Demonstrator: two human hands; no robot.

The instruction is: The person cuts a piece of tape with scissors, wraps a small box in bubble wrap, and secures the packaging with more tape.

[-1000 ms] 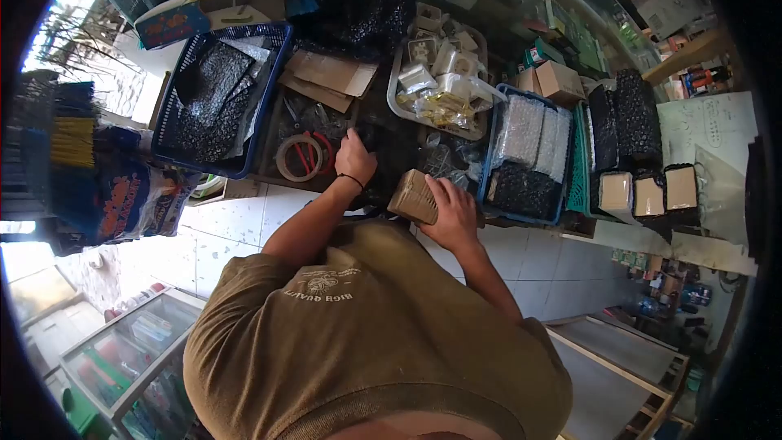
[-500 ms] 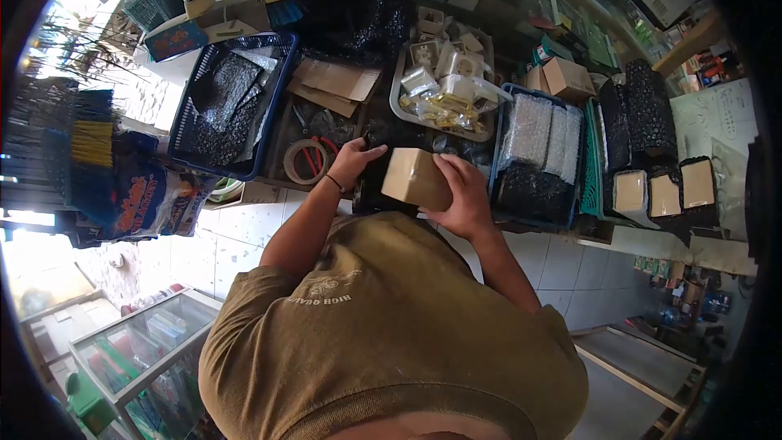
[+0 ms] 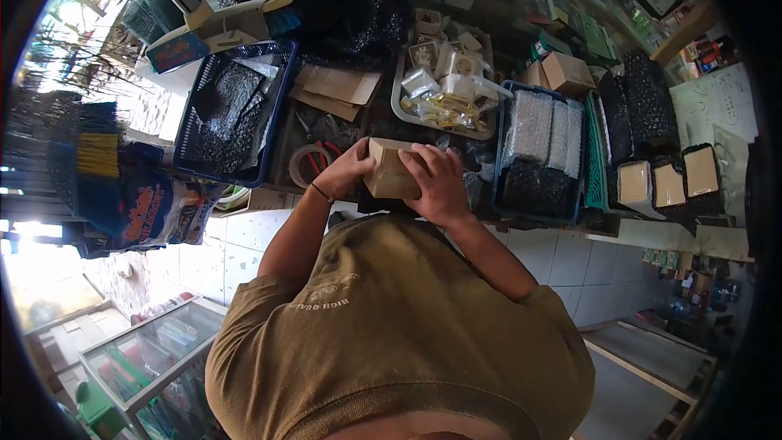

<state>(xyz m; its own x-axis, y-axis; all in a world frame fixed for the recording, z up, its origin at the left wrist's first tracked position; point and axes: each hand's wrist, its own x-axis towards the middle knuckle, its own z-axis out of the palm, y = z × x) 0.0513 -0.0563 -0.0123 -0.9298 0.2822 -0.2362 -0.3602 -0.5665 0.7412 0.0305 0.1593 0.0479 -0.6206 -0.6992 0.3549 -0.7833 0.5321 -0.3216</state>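
Note:
A small brown cardboard box point(image 3: 389, 173) is held between my two hands, just in front of my shirt at the counter's near edge. My left hand point(image 3: 349, 169) grips its left side, thumb along the edge. From the right, my right hand point(image 3: 441, 185) is closed on the box, with its fingers over the top face and the thumb low on the near side. The box's underside is hidden. Left of my left hand lies a roll of tape point(image 3: 295, 166) with something red inside its ring. Flat cardboard pieces point(image 3: 334, 90) lie beyond it.
A blue basket point(image 3: 181, 134) of black bubble wrap is at the left. A white tray point(image 3: 397, 98) holds small packaged parts. To the right, another blue basket point(image 3: 498, 187) contains bubble-wrapped packs, near small cardboard boxes point(image 3: 568, 73). A glass case point(image 3: 155, 342) stands behind at left.
My left hand has moved right and taken hold of the box. The box has shifted slightly left and turned in my right hand, whose fingers now lie over its top.

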